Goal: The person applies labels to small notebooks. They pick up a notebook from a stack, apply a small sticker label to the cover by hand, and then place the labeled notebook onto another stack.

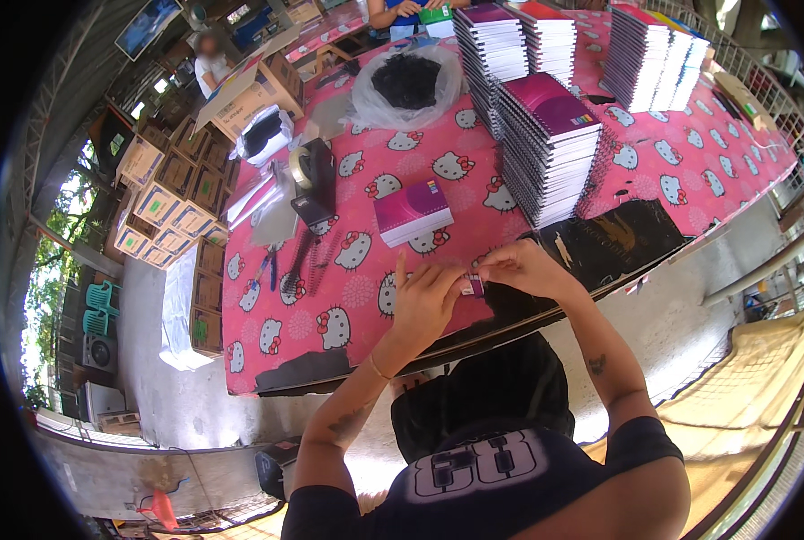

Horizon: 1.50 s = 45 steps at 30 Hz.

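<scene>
At the table's near edge, my left hand (424,301) grips a small purple-and-white notebook (472,286), seen nearly edge-on, with one finger pointing up. Against the notebook's other side, my right hand (523,268) has thumb and fingers pinched together; what lies between them is too small to make out. Just beyond my hands lies a short pile of small purple notebooks (414,209) without visible coils. To the right of that pile stands a tall stack of purple notebooks bound with black coils (551,148).
The table has a pink cartoon-cat cover (334,326). At left are loose black coils (305,261), blue-handled pliers (267,270) and a black tape dispenser (314,184). A plastic bag of black coils (406,83) and more notebook stacks (636,58) stand farther back. Cardboard boxes (177,193) fill the left.
</scene>
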Motion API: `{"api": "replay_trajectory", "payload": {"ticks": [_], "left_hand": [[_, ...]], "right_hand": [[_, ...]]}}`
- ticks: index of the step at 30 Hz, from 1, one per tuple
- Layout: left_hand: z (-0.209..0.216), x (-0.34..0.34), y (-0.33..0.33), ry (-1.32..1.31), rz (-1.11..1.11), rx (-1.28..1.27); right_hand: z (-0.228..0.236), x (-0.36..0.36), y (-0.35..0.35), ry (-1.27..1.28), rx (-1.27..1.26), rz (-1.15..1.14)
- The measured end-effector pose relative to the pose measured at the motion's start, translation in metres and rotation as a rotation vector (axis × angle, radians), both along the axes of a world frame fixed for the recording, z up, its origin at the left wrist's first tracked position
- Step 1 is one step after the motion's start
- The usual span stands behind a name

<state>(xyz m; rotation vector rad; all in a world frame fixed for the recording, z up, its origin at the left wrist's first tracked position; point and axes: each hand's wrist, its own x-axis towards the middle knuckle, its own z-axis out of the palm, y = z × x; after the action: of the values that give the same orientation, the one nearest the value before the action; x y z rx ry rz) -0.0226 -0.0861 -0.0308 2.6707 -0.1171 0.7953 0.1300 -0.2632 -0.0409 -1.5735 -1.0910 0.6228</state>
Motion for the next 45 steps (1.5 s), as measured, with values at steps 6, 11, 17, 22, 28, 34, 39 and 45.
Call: {"api": "replay_trajectory", "payload": {"ticks": [6, 11, 17, 22, 28, 34, 39, 45], "left_hand": [[0.004, 0.001, 0.002, 0.016, 0.001, 0.019], [0.012, -0.009, -0.005, 0.091, 0.005, 0.107], [0.107, 0.014, -0.013, 0.089, 0.104, -0.770], [0.183, 0.115, -0.014, -0.448, -0.297, -0.212], [0.181, 0.241, 0.002, -0.234, -0.349, -0.251], [0.137, 0.269, 0.010, -0.442, -0.121, 0.006], [0.106, 0.216, 0.045, -0.376, -0.076, -0.433], [0.023, 0.082, 0.087, -0.034, -0.005, -0.004]], "right_hand": [[0.007, -0.005, 0.011, -0.251, 0.199, -0.003], [0.000, -0.028, 0.022, -0.494, 0.184, -0.326], [0.098, -0.056, 0.003, -0.556, 0.433, -0.522], [0.160, -0.001, -0.024, 0.121, 0.476, -0.352], [0.200, 0.120, -0.062, -0.113, 0.193, -0.481], [0.168, 0.126, -0.065, -0.676, -0.067, -0.835], [0.141, 0.065, -0.035, -1.280, 0.103, -0.898], [0.114, 0.060, -0.011, -1.295, 0.078, -0.940]]}}
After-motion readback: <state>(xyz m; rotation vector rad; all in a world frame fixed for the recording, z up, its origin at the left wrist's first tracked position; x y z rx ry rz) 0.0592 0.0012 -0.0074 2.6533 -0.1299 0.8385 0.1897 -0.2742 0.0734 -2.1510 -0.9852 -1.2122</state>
